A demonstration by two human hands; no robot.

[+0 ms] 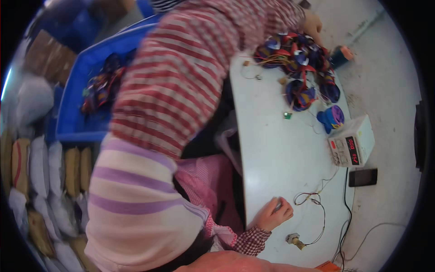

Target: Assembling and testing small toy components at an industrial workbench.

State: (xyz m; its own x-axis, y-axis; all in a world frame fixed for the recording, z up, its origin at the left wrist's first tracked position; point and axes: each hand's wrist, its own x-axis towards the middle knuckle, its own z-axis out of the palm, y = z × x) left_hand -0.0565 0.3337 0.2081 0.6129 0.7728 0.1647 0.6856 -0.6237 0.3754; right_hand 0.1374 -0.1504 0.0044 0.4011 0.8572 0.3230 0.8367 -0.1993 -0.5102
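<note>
My left arm, in a red-and-white striped sleeve, stretches to the far end of the white table (281, 158). There my left hand (312, 25) is at the far edge of a heap of rounded dark-blue and red pieces with wires (297, 59); its fingers are blurred and partly hidden. Low on the table rests my right hand (274, 214), below a checked cuff, its fingers curled together; anything in them is too small to make out. Near it lies a small grey part with a yellowish end (295, 240), joined to thin looped leads (312, 197).
A white boxy instrument with a red display (351, 143) stands right, near a black phone (363, 177). Close by are a blue spool (330, 119), a small green circuit board (287, 115) and a dark-green roll (340, 56). A blue crate (68, 106) and stacked bags (41, 167) occupy the left.
</note>
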